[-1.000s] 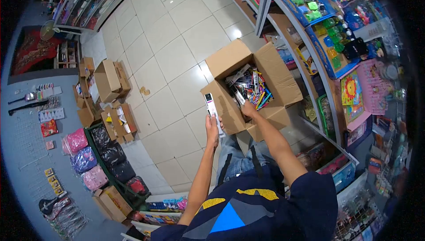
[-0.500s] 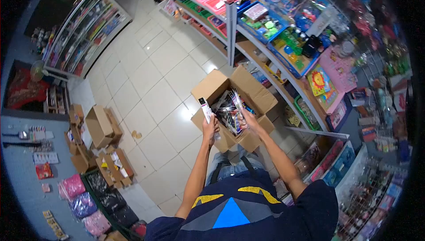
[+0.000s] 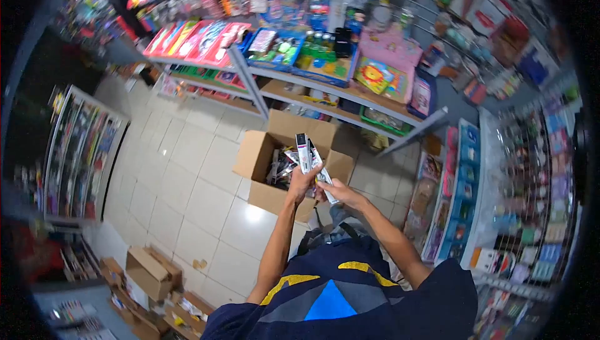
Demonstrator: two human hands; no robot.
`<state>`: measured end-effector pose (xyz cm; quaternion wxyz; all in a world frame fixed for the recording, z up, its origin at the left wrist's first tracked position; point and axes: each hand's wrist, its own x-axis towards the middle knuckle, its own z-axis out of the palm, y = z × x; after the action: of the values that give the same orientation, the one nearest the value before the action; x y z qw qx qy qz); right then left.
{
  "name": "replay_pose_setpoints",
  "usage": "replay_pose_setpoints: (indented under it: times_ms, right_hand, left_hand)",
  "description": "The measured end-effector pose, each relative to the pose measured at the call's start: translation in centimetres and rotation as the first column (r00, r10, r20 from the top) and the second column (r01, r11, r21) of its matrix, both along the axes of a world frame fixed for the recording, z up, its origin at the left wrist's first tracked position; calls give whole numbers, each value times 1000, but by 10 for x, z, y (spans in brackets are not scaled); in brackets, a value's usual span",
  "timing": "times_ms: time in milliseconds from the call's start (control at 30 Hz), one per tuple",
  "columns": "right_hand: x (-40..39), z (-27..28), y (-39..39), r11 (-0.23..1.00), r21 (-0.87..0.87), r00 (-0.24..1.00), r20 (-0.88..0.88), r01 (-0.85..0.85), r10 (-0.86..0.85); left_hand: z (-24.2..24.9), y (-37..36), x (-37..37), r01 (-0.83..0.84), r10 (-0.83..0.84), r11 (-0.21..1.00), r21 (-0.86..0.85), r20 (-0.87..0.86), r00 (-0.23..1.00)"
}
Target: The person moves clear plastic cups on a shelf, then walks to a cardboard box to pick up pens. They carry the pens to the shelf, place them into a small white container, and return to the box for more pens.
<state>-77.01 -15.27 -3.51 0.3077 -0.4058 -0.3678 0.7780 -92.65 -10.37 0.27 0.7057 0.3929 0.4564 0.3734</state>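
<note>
My left hand [image 3: 302, 184] is closed on slim packages [image 3: 303, 154], white with black tops, held upright above an open cardboard box [image 3: 255, 154]. Close beside it on the right, my right hand [image 3: 340, 192] grips another narrow white package [image 3: 327, 188]. The two hands almost touch, and the packages overlap between them. Inside the box lies a jumble of similar thin packaged items [image 3: 282, 164]. How many pieces each hand holds cannot be made out.
A shelf [image 3: 375, 99] with coloured trays and a lion picture [image 3: 374, 76] runs behind the box. A glass display case [image 3: 81, 152] stands at left, other cardboard boxes [image 3: 147, 272] at lower left. Hanging goods line the right wall.
The view has turned to the right. Both hands have come together; the right hand has left the box's inside and brought its package beside those in the left hand.
</note>
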Motion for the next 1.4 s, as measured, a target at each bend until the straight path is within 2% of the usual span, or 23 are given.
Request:
replay_pose_setpoints:
  times_ms: [67, 100, 167, 200, 267, 333, 400, 433, 533, 567, 667, 700, 800, 833, 933, 967, 1033, 1100, 1200, 1233, 1267, 1333, 1400]
  right_hand:
    - [7, -3, -22, 940, 245, 922, 248, 236, -296]
    - [14, 0, -32, 917, 277, 856, 355, 287, -376]
    - [32, -18, -51, 880, 398, 709, 539, 260, -454]
    - [42, -9, -62, 887, 391, 652, 611, 244, -449]
    - [54, 1, -88, 752, 472, 634, 419, 459, -650]
    - [77, 11, -117, 704, 533, 580, 415, 469, -701]
    - [101, 16, -148, 734, 468, 514, 524, 493, -679]
    - [110, 18, -165, 747, 430, 484, 575, 508, -660]
    - [134, 18, -210, 620, 592, 323, 537, 514, -780]
    - [142, 19, -225, 647, 531, 290, 605, 547, -741]
    - [162, 19, -269, 594, 513, 173, 649, 620, -741]
    - [169, 23, -285, 561, 522, 144, 636, 643, -758]
    - [188, 30, -337, 457, 569, 29, 604, 683, -796]
    - [196, 25, -355, 418, 602, -33, 595, 681, -803]
    - [222, 20, -403, 267, 677, -156, 496, 686, -854]
    - [233, 20, -420, 212, 694, -186, 451, 688, -873]
    - [254, 29, -451, 92, 663, -233, 385, 743, -893]
    - [281, 29, -486, 15, 698, -327, 354, 716, -876]
    - [320, 52, -526, -152, 624, -401, 282, 767, -872]
    - [335, 64, -538, -159, 641, -429, 291, 751, -855]
    - [345, 85, -544, -165, 644, -463, 327, 747, -824]
    - [374, 99, -560, -246, 649, -463, 185, 720, -867]
    - [397, 117, -569, -194, 751, -526, 230, 631, -819]
  left_hand:
    - [-3, -4, 17, 112, -111, 993, 26, -23, 994]
    - [-3, -8, 31, 139, -135, 987, 83, -53, 989]
    - [-12, -13, 51, 270, -264, 961, 58, -97, 960]
    - [-19, -16, 63, 323, -317, 945, 58, -86, 944]
    - [-26, -26, 89, 413, -410, 910, 31, -81, 909]
    - [-27, -42, 121, 528, -520, 849, 42, -115, 846]
    - [-26, -62, 153, 639, -629, 766, 67, -128, 767]
    - [-19, -73, 168, 696, -689, 705, 135, -100, 718]
    - [-17, -102, 212, 822, -806, 557, 115, -163, 569]
    - [-12, -116, 226, 831, -820, 541, 132, -136, 556]
    - [-13, -156, 269, 885, -874, 437, 161, -155, 460]
    - [-8, -166, 283, 929, -911, 358, 91, -184, 369]
    - [8, -215, 323, 966, -953, 216, 141, -186, 241]
    - [5, -228, 338, 960, -961, 125, 250, -211, 180]
    - [12, -267, 380, 957, -981, 114, 266, -120, 150]
    - [14, -282, 394, 940, -977, 163, 300, -86, 197]
    - [21, -302, 425, 951, -969, 147, 271, -153, 194]
    - [22, -317, 454, 963, -966, 125, 238, -194, 173]
    - [35, -346, 499, 901, -942, 156, 406, -214, 260]
    - [27, -355, 519, 861, -926, 167, 480, -225, 304]
    - [25, -362, 535, 874, -936, 187, 449, -189, 297]
    - [25, -374, 563, 899, -952, 224, 376, -112, 284]
    - [26, -389, 589, 805, -917, 245, 541, -141, 373]
